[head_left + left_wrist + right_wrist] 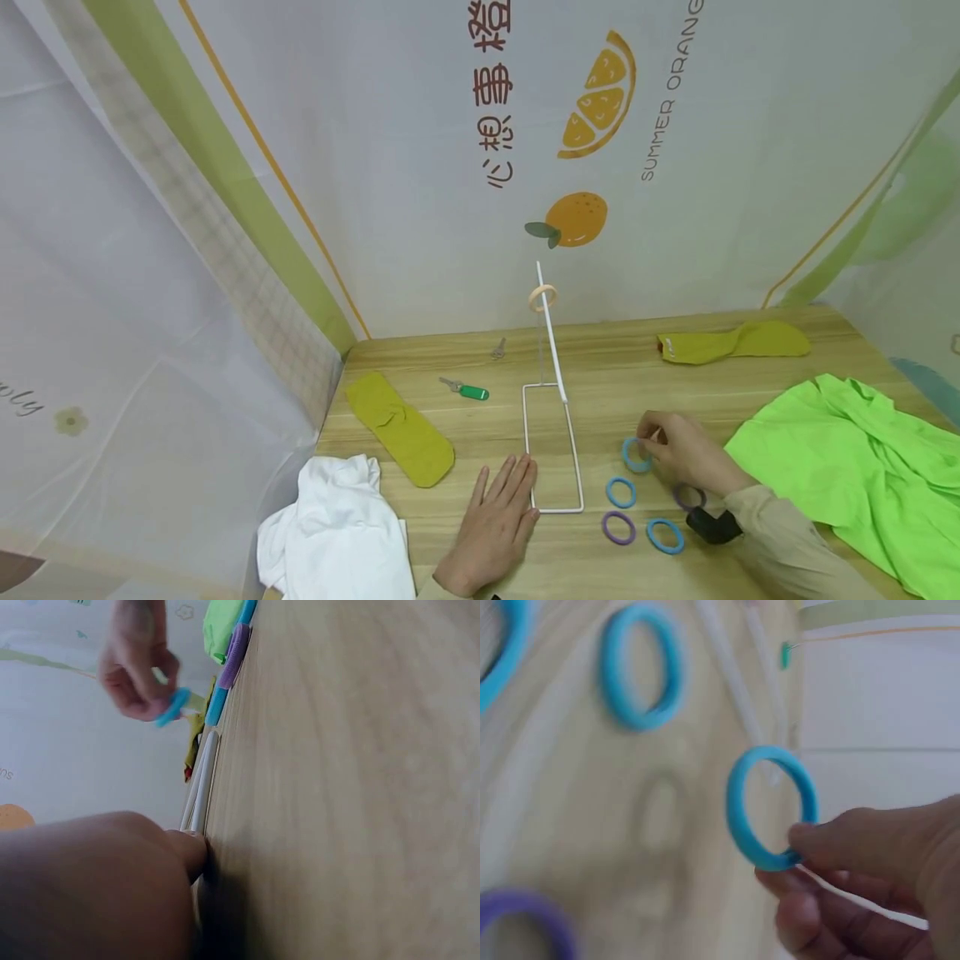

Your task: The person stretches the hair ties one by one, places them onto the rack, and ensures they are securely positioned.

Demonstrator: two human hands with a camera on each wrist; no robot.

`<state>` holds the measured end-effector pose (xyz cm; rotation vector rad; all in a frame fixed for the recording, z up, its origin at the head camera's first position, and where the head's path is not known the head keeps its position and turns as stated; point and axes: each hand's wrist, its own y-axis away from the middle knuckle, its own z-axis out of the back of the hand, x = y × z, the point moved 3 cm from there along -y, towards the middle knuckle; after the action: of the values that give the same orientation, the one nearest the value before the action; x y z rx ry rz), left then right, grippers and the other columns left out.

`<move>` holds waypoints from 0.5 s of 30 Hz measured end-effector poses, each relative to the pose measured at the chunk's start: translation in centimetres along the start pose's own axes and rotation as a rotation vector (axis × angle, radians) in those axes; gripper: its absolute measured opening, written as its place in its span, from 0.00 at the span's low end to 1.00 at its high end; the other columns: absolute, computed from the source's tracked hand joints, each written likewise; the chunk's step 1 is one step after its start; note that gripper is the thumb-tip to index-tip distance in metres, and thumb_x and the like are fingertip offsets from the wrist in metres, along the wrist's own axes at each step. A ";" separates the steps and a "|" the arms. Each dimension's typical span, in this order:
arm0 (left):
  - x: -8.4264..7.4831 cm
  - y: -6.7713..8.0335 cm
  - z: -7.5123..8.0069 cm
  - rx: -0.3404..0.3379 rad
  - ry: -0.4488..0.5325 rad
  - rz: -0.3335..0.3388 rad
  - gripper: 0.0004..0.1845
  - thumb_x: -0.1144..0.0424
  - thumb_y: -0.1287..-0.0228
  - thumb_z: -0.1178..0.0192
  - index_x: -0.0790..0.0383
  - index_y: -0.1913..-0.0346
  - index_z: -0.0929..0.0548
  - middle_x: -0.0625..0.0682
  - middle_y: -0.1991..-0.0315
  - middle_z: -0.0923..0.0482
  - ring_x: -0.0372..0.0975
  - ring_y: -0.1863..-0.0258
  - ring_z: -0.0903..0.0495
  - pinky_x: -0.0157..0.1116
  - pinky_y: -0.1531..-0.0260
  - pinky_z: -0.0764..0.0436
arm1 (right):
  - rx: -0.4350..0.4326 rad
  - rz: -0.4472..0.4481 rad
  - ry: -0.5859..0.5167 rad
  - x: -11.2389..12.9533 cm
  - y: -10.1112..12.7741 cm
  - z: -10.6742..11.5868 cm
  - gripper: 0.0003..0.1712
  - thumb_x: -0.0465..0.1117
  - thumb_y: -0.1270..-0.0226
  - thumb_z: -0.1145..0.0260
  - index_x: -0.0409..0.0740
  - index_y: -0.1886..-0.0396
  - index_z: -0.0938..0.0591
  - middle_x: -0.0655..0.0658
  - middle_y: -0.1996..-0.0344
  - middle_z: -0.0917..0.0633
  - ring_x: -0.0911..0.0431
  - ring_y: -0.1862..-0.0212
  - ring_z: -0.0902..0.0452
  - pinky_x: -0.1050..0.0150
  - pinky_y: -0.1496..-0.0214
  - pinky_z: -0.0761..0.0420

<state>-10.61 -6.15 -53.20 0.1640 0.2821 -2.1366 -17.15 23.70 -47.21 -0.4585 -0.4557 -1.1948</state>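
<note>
A white wire stand (553,442) with an upright rod sits mid-table, and a cream ring (543,297) hangs on the rod. My left hand (497,525) lies flat on the table, fingers straight, touching the stand's base frame (201,791). My right hand (678,450) pinches a blue ring (636,455) (769,808) just above the wood, right of the stand. The same hand and blue ring (171,707) show in the left wrist view. Loose on the table lie a blue ring (621,492) (641,677), a purple ring (618,527), another blue ring (665,536) and a purple ring (688,497).
A yellow sock (401,427) lies left of the stand, another yellow sock (731,342) at the back right. White cloth (337,533) is at the front left, bright green cloth (855,467) at the right. A green-tagged key (465,389) and a small key (498,348) lie behind.
</note>
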 end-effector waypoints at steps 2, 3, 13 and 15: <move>0.0 0.0 0.0 -0.005 -0.003 -0.001 0.30 0.51 0.16 0.60 0.60 0.19 0.42 0.52 0.18 0.45 0.47 0.19 0.44 0.57 0.24 0.43 | -0.040 0.041 -0.030 1.0 -0.1 0.7 0.04 0.34 0.33 0.29 0.46 0.66 0.16 0.55 0.72 0.15 0.66 0.70 0.25 0.69 0.69 0.23; 0.0 0.0 0.1 -0.007 -0.005 -0.002 0.30 0.51 0.16 0.60 0.60 0.19 0.42 0.52 0.18 0.44 0.47 0.19 0.44 0.57 0.24 0.43 | -0.064 0.064 -0.053 1.5 -0.2 1.0 0.04 0.34 0.33 0.29 0.46 0.66 0.16 0.55 0.72 0.15 0.67 0.70 0.25 0.69 0.69 0.22; -0.2 0.1 0.1 -0.032 -0.022 -0.008 0.30 0.51 0.17 0.59 0.60 0.20 0.40 0.52 0.19 0.42 0.46 0.20 0.42 0.57 0.25 0.42 | -0.296 0.342 -0.407 8.7 0.1 4.5 0.15 0.25 0.38 0.28 0.51 0.63 0.14 0.54 0.67 0.12 0.64 0.68 0.18 0.71 0.67 0.16; -0.2 0.1 0.1 -0.034 -0.019 -0.008 0.30 0.51 0.17 0.59 0.59 0.20 0.40 0.52 0.19 0.42 0.46 0.20 0.42 0.57 0.25 0.42 | -0.308 0.408 -0.492 10.3 0.4 5.4 0.17 0.21 0.39 0.29 0.48 0.62 0.14 0.53 0.66 0.11 0.62 0.66 0.16 0.70 0.65 0.15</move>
<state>-10.42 -6.11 -53.05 0.1231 0.3077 -2.1388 -14.15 18.90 -36.99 -1.0711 -0.5651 -0.7487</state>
